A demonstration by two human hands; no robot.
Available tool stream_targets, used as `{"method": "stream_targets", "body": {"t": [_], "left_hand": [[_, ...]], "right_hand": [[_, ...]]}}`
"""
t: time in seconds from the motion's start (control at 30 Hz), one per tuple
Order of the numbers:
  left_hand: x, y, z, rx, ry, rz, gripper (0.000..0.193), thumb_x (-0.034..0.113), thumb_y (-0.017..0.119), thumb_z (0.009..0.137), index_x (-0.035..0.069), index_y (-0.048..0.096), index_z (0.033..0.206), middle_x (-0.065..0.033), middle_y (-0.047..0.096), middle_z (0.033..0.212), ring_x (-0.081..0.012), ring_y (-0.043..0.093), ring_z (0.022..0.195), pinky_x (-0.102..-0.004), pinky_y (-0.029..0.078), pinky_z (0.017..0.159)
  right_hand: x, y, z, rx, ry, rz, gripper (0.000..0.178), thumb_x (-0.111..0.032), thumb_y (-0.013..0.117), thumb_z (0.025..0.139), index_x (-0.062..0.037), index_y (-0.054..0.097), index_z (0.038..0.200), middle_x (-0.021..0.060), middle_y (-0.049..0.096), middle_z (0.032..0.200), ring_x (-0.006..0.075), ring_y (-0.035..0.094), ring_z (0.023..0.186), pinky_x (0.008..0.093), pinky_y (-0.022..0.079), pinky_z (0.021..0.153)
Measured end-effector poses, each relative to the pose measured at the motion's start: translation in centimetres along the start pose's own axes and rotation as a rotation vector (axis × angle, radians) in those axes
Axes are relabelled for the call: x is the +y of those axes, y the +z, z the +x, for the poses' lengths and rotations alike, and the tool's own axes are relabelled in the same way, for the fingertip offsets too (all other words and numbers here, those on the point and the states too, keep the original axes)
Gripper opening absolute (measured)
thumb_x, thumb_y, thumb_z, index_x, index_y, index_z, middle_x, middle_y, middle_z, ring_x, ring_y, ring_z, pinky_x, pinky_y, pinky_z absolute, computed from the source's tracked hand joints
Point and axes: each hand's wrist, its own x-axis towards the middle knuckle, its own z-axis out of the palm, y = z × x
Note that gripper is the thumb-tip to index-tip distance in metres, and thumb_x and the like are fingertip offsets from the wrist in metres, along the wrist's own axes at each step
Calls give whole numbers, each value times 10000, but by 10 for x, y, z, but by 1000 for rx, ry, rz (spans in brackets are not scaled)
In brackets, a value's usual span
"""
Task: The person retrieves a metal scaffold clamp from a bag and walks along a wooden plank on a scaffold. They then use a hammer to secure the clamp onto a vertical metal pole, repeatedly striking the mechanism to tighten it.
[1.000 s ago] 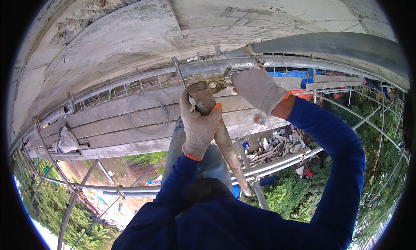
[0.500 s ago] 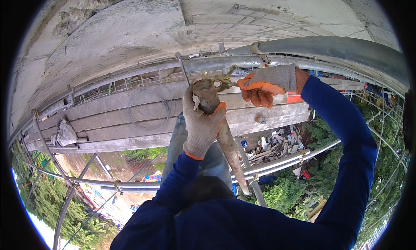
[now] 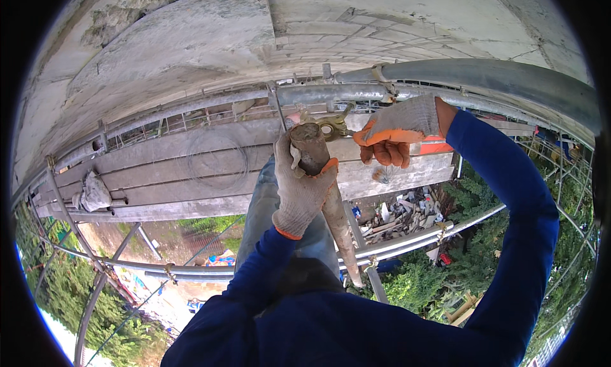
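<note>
My left hand (image 3: 304,198), in a grey knit glove with an orange palm, is wrapped round a dirty scaffold tube (image 3: 344,240) near its upper open end. The tube slants down beside my legs. A thin metal rod (image 3: 279,109) sticks up by the left fingers; whether they hold it is hidden. Just beyond the tube's end is a brass-coloured scaffold coupler (image 3: 331,126), its swinging parts loose. My right hand (image 3: 398,130), gloved alike, is closed beside the coupler, fingertips curled close to its right end. What those fingers pinch, if anything, does not show.
Grey planks (image 3: 146,160) run across below me, with a wire coil (image 3: 218,158) and a pale sack (image 3: 95,194) on them. A thick pipe (image 3: 484,81) and a concrete surface (image 3: 172,42) lie beyond. Rubble (image 3: 407,211) and trees show far below through scaffold bars.
The tube and my left hand have shifted slightly right and down in view. My right hand has drawn slightly right and lower, its fingers curled more tightly beside the coupler.
</note>
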Motion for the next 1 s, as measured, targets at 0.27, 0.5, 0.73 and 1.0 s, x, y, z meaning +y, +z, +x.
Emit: {"method": "stream_targets", "body": {"t": [0.27,0.5,0.73,1.0], "left_hand": [[-13,6,2,-10,66,73,735,-13,795,717,33,414,1344,-131,557,1205,-215,609,1064,-325,543,869],[-16,4,6,43,32,195,786,45,801,721,13,378,1383,-174,522,1242,-271,592,1109,-355,530,902],[-52,17,22,41,-22,165,865,147,789,796,15,261,1469,-225,433,1306,-369,559,1153,-420,523,941],[-62,23,24,46,-105,-30,425,267,455,1050,102,307,1413,-107,482,1285,-233,539,1178,-353,521,980]], "right_hand": [[9,46,27,845,-126,-1412,408,-394,542,983,-49,663,801,131,648,645,329,664,575,464,498,536],[25,69,47,1181,-523,-951,200,-263,661,902,-63,647,900,121,617,694,319,659,621,436,490,517],[2,115,67,1446,-878,-809,250,-146,748,822,-101,629,1037,94,581,732,268,636,617,366,499,523],[10,118,99,1482,-999,-364,329,-203,829,785,-67,668,1038,123,643,822,278,663,661,358,524,570]]}}
